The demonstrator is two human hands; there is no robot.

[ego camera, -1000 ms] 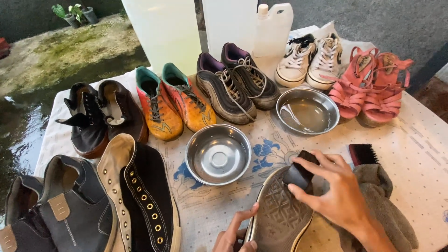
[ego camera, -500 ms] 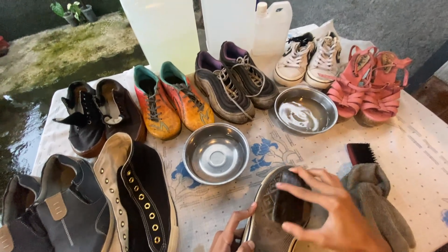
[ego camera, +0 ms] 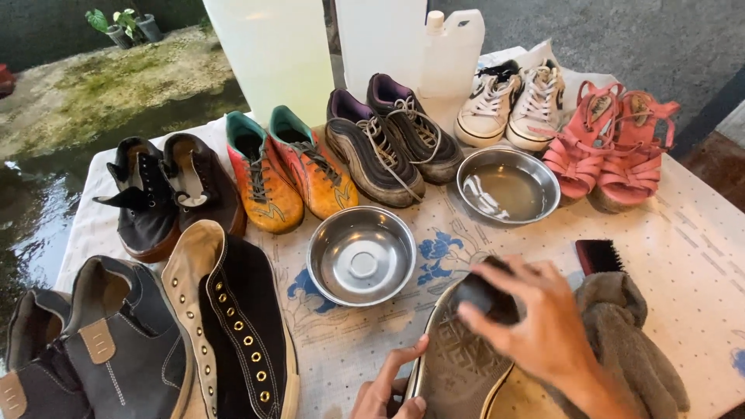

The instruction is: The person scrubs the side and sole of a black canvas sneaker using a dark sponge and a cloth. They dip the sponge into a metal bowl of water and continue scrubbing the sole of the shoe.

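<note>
My right hand (ego camera: 535,322) grips a small black brush (ego camera: 485,293) and presses it onto the grey sole of an upturned shoe (ego camera: 458,368) at the near edge of the table. At the bottom of the view, my left hand (ego camera: 386,388) holds that shoe by its side, thumb on the rim of the sole. A grey cloth (ego camera: 632,345) lies just right of my right hand.
Two steel bowls sit mid-table: an empty one (ego camera: 362,254) and one holding water (ego camera: 507,186). A black bristle brush (ego camera: 597,254) lies to the right. Pairs of shoes ring the table: dark high-tops (ego camera: 194,326), black shoes (ego camera: 167,194), orange boots (ego camera: 287,171), dark trainers (ego camera: 388,140), white sneakers (ego camera: 512,105), pink sandals (ego camera: 613,147). White jugs (ego camera: 450,50) stand behind.
My right hand has slid the small black brush leftward along the sole, from near its right end toward the middle. My left hand stays on the shoe.
</note>
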